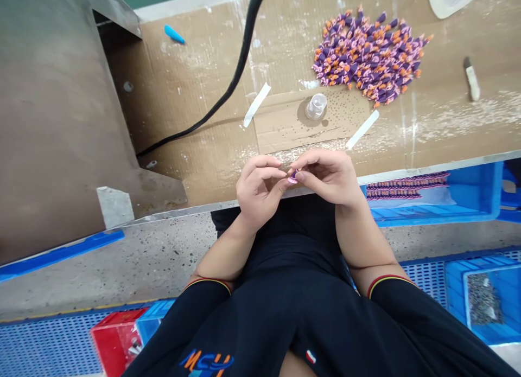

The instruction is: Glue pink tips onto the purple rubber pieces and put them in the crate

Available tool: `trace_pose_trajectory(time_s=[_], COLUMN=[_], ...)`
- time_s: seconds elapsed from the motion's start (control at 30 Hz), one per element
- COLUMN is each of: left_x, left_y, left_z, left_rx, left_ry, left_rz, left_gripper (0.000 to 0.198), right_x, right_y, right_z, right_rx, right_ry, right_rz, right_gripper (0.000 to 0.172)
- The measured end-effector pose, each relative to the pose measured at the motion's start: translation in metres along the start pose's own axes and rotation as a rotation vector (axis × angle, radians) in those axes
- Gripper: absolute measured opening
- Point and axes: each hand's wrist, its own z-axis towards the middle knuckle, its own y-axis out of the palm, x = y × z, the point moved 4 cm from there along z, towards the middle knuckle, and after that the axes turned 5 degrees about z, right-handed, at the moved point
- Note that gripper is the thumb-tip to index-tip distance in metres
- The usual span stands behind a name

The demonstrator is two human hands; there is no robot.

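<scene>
A small purple-and-pink piece (293, 178), likely a moulded figure part, is held between my hands just above the table's near edge. My right hand (329, 176) pinches it between thumb and forefinger. From the other side, the thumb and fingers of my left hand (260, 190) close on its pink edge; the fingertips partly cover it. Beyond my hands, a small clear plastic cup (316, 106) stands on a cardboard sheet (280, 122) spotted with wet marks. A large heap of similar purple, pink and orange pieces (368, 57) lies farther back to the right.
A black hose (228, 92) crosses the table at left, beside a metal housing (61, 122). White tape strips (257, 104) hold the cardboard. A blue cap (174, 34) and a brush-like tool (472, 80) lie farther out. Below right, a blue bin (472, 195) holds rows of pieces.
</scene>
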Motion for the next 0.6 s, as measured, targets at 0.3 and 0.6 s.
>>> trace_pose_trajectory(time_s=[0.3, 0.6], left_x=[0.003, 0.002], left_y=[0.001, -0.003], left_z=[-0.001, -0.002], left_rx=[0.048, 0.073], left_ry=[0.048, 0.031], left_rz=[0.064, 0.018], left_gripper=[0.021, 0.025], right_x=[0.001, -0.002], right_y=[0.000, -0.013], right_z=[-0.001, -0.002], right_rx=[-0.010, -0.035], right_ry=[0.045, 0.023], right_rz=[0.082, -0.083], right_gripper=[0.020, 0.009])
